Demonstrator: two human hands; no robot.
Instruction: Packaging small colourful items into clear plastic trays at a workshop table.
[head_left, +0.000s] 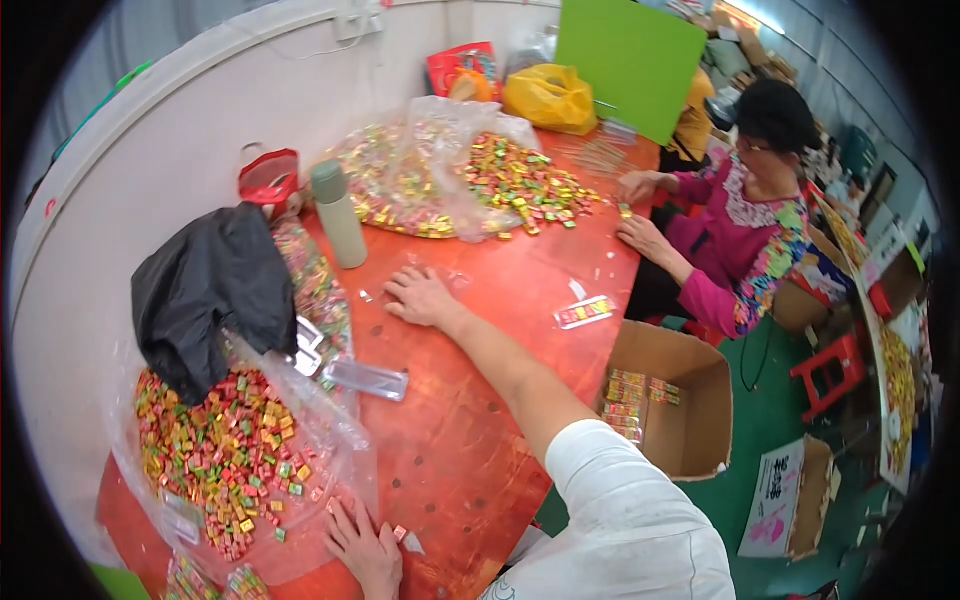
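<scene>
My right hand [425, 297] is resting palm-down on the table [440, 440], fingers spread, gripping nothing that I am seeing. My left hand [365, 550] is lying loosely open at the edge of the near sweets [235, 445]; whether anything is sitting under its palm, I cannot tell. These sweets are lying heaped on a clear bag [335, 425], partly beneath a black bag [215, 290].

I am noting these hazards. If my left hand is catching the film, a tug could be scattering the heap. A stray sweet [400, 533] is lying just beside that hand and could be getting swept away unnoticed. If my right hand is swinging forward and left, it could be toppling the upright bottle [340, 215]. A backward sweep of that arm could be pushing the pack [583, 312] over the edge, towards the carton [690, 425] below.
</scene>
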